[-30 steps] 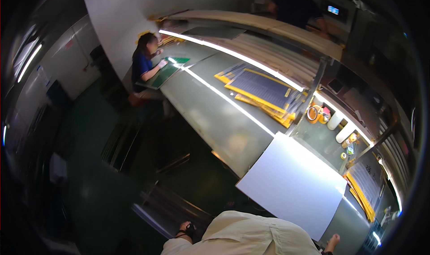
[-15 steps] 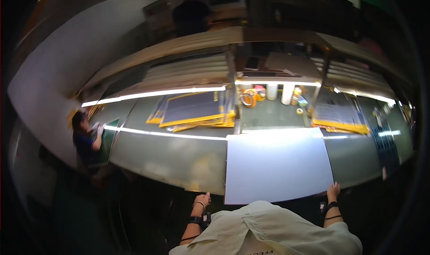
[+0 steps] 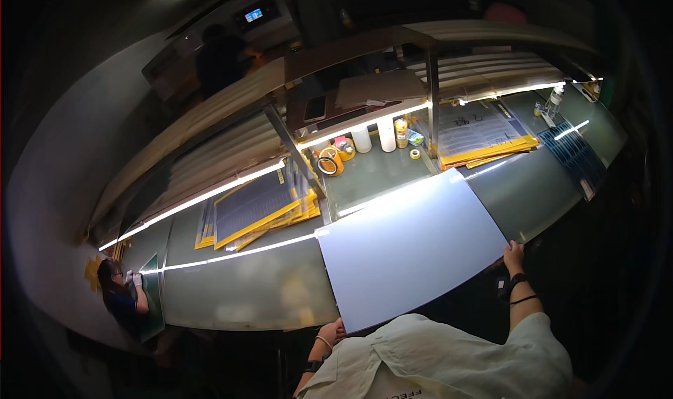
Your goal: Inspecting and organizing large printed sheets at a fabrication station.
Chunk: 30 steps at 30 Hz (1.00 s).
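A large white sheet [image 3: 413,248] lies in front of me on the glossy table, its near edge reaching out past the table's front. At its near right corner, my right hand [image 3: 514,255] has its fingers closed on the edge. My left hand [image 3: 331,331] is at the near left corner, fingers curled and pinching there; part of the grip is hidden. Both wrists carry dark bands.
Yellow-edged dark panels lie stacked left [image 3: 259,203] and right [image 3: 484,133]. Tape rolls [image 3: 329,162] and white cylinders [image 3: 387,134] stand under the lit shelf. A co-worker [image 3: 123,297] handles a green panel [image 3: 151,294] at far left; another person [image 3: 221,63] is behind the shelves.
My left hand has come from beside the table edge to the sheet's near left corner. The right hand stays at its corner. The whole view has tilted.
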Tool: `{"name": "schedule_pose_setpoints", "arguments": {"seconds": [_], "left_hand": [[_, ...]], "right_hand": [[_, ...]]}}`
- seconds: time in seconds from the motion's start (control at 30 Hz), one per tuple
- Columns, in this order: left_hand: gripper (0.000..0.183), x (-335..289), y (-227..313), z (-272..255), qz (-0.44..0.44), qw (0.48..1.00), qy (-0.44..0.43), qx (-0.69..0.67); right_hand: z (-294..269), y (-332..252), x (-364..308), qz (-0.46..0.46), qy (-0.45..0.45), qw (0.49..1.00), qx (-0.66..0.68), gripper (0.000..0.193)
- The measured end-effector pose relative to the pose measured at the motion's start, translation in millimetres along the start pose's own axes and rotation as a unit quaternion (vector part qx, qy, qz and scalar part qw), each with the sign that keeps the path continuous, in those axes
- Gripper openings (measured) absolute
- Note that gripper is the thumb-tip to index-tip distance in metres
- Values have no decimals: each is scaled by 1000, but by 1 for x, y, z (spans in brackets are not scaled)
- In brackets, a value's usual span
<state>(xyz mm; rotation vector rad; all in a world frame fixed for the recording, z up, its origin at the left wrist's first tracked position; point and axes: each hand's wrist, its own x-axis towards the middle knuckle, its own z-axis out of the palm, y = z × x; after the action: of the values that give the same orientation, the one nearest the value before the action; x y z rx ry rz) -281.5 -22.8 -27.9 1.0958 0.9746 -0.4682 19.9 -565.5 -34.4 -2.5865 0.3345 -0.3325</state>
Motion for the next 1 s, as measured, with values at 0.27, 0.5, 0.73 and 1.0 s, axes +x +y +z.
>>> {"name": "schedule_pose_setpoints", "arguments": {"seconds": [0.27, 0.5, 0.73, 1.0], "left_hand": [[29, -27, 19, 6, 169, 907, 284, 261], [27, -34, 29, 11, 167, 858, 328, 358], [36, -48, 43, 1, 229, 841, 314, 376], [64, -58, 5, -34, 124, 785, 338, 505]], "right_hand": [[17, 16, 4, 43, -57, 997, 28, 18], [19, 13, -8, 55, -8, 996, 63, 14], [-11, -11, -32, 42, 44, 998, -16, 18], [-14, -7, -60, 31, 29, 997, 60, 31]]}}
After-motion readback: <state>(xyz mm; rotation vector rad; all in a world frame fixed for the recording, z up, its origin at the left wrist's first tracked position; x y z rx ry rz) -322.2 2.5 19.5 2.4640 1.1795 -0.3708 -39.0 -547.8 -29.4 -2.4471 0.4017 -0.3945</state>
